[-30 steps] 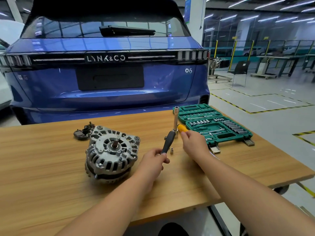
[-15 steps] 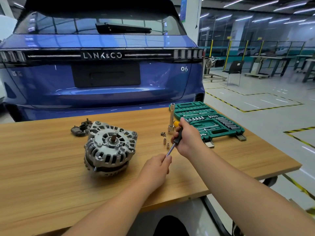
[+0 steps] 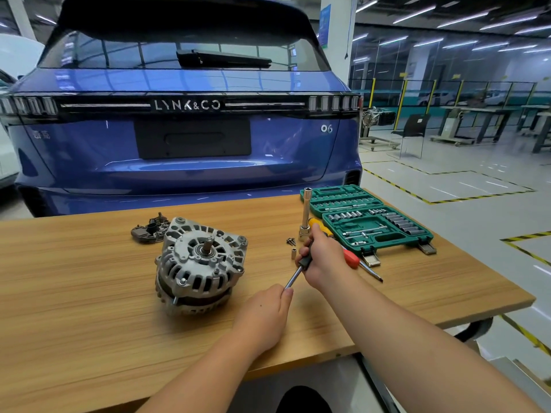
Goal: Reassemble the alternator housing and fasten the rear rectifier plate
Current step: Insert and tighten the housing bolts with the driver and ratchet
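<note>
The right hand (image 3: 320, 257) gripped the driver (image 3: 298, 268), the left hand (image 3: 264, 315) pinched its tip; seating the socket squarely looked wise.

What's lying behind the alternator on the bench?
Behind the alternator, at its far left, lies a dark rectifier plate flat on the bench. The alternator covers the plate's right edge, so that part cannot be seen.

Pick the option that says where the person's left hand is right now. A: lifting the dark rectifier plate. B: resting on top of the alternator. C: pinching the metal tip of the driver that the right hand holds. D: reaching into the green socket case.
C: the left hand pinches the shaft end of the driver, whose black handle the right hand grips, clear of the alternator.
</note>
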The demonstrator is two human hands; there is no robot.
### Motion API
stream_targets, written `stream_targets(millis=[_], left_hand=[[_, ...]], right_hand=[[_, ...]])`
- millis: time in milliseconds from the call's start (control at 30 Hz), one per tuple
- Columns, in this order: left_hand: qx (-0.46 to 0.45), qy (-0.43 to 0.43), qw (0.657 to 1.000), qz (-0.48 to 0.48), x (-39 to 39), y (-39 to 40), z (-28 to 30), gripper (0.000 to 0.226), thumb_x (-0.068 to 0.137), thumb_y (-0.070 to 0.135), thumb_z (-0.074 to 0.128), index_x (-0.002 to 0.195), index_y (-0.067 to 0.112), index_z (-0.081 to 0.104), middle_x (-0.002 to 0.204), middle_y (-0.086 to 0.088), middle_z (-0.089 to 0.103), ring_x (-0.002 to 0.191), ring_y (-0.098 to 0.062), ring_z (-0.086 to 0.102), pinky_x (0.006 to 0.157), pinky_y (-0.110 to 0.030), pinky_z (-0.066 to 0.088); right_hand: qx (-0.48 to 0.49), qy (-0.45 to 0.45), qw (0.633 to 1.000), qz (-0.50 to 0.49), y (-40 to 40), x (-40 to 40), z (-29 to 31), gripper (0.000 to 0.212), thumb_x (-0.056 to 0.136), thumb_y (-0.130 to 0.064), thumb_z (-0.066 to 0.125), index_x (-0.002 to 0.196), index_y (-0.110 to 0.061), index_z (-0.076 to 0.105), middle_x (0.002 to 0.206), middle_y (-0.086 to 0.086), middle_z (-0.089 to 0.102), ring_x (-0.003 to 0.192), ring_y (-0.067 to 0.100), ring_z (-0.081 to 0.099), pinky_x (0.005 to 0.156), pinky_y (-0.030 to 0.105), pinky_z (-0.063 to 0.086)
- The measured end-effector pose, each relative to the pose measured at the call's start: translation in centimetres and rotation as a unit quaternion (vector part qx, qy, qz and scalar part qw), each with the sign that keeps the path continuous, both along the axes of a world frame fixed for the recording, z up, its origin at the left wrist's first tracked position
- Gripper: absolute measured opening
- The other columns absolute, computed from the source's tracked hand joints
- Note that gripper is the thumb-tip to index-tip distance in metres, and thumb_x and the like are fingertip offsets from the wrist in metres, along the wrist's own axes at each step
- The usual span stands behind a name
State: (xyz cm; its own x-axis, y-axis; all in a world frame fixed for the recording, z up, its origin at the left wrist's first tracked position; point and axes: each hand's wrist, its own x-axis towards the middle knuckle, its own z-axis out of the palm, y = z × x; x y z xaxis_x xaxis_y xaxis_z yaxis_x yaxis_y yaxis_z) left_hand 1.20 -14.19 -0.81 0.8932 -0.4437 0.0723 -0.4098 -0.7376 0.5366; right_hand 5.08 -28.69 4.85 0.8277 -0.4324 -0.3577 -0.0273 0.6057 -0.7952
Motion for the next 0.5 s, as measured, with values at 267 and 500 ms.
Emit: stream_targets(millis=[267,500], left_hand=[[-0.004,-0.012,1.0,0.01,0.43,0.1,-0.64,0.036,0.107,0.049,0.023,0.081,0.031,0.042,0.078,0.008,0.054,0.08,-0.022,0.056,0.066,-0.038,0.038],[-0.025,-0.01,0.999,0.018,0.55,0.31,-0.61,0.038,0.107,0.047,0.024,0.077,0.03,0.04,0.078,0.006,0.053,0.084,-0.025,0.058,0.072,-0.04,0.043]], right_hand=[[0.001,0.01,1.0,0.001,0.24,0.39,0.08,0.029,0.102,-0.038,0.057,0.085,-0.015,0.055,0.066,-0.003,0.049,0.046,0.009,0.043,0.045,0.027,0.04],[0.0,0.012,1.0,0.002,0.52,0.73,0.24,0.028,0.101,-0.04,0.058,0.092,-0.013,0.057,0.071,-0.002,0.049,0.046,0.01,0.043,0.044,0.026,0.04]])
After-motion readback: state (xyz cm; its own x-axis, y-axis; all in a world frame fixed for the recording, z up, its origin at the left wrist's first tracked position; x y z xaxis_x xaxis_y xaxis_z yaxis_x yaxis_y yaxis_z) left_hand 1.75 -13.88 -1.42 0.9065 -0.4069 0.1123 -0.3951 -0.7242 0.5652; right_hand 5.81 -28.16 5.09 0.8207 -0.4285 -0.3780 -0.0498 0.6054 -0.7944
